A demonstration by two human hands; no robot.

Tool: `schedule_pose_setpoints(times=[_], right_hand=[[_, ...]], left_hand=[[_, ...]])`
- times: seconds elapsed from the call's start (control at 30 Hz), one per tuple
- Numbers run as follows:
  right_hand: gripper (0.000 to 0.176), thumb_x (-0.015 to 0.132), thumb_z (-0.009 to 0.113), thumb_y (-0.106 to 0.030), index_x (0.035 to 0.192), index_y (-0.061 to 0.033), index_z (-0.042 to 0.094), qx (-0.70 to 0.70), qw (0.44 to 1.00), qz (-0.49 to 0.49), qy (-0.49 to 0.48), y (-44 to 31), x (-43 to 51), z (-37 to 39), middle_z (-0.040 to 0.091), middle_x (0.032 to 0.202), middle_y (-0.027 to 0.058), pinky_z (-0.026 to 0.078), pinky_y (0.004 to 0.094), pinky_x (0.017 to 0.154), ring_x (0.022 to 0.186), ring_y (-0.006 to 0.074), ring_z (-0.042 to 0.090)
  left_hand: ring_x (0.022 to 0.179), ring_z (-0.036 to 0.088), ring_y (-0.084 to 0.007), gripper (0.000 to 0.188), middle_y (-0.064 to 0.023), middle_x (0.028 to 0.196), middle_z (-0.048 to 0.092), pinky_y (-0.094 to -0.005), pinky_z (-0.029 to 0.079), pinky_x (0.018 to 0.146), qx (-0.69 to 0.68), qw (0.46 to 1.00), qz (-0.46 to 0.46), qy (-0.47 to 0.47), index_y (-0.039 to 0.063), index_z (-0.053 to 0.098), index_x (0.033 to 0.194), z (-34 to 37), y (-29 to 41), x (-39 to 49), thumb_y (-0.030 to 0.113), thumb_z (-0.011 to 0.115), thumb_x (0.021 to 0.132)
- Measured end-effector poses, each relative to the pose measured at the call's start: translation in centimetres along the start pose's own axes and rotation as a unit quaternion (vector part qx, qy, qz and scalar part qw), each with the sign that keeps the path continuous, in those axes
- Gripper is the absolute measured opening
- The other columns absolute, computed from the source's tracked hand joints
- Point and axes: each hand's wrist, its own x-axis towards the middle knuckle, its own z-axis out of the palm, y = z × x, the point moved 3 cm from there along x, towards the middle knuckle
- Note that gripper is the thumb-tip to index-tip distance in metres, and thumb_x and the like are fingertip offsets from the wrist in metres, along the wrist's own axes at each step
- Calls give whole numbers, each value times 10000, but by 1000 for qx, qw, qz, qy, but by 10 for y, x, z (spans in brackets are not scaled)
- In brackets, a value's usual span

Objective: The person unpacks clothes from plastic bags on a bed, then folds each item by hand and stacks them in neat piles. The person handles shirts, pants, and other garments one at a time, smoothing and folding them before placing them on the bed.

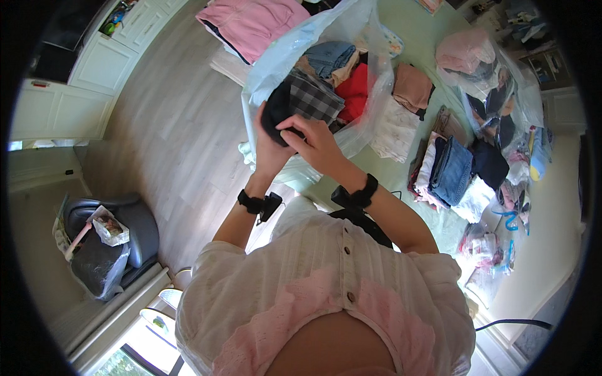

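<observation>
Both hands meet over the near side of a large clear plastic bag (376, 94) full of folded clothes. My left hand (270, 152) grips a folded black garment (277, 110) from its left side. On that garment's near edge, my right hand (317, 143) pinches the cloth between thumb and fingers. Inside the bag, a grey checked garment (315, 101) lies beside the black one. A red garment (355, 91) is to its right, and folded denim (330, 58) sits farther back. The black garment partly hides my left fingers.
Pink clothing (256, 23) is stacked behind the bag. To the right lie a brown folded garment (413, 87), white cloth (395, 131), folded jeans (451, 164) and another filled plastic bag (494, 89). A dark armchair (146, 225) stands on the wooden floor (178, 117) at left.
</observation>
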Motion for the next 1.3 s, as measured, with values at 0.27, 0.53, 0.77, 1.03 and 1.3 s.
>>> schedule_pose_setpoints(times=[0.27,0.53,0.77,1.03,1.3], right_hand=[[361,918,629,-45,1256,-11,509,7,945,-129,302,-88,-41,-75,541,1320,136,358,362,1093,1239,244,514],[507,901,692,-164,1346,-7,506,429,890,102,111,-76,-89,-115,592,1304,88,439,303,1002,1182,171,568],[478,899,717,-200,1311,-12,567,356,915,44,182,-83,-128,-142,635,1223,38,443,273,970,1103,134,591],[459,950,649,-321,1268,7,602,249,952,97,148,-81,-157,-160,646,1194,34,442,254,947,1070,118,596],[392,951,567,-143,1309,14,568,430,893,99,89,-48,-175,-156,635,1253,56,452,295,974,1116,154,598]], left_hand=[[1252,534,-294,647,-97,1377,537,-429,431,1073,-571,817,-83,-4,55,448,1400,-7,61,-32,270,691,840],[1240,528,-285,954,-84,1370,563,-447,375,1110,-755,647,-12,-106,92,485,1411,49,131,-33,827,456,805],[1317,472,-326,1040,-112,1462,479,-506,347,1128,-741,636,-101,-189,79,393,1477,52,137,-39,845,464,776],[1082,648,-279,518,-154,1250,626,-401,559,919,-440,849,-253,-149,-24,471,1363,50,127,-70,179,649,921],[1049,652,-245,483,-131,1193,642,-382,524,953,-521,807,-274,-57,-37,515,1310,61,115,-85,153,673,894]])
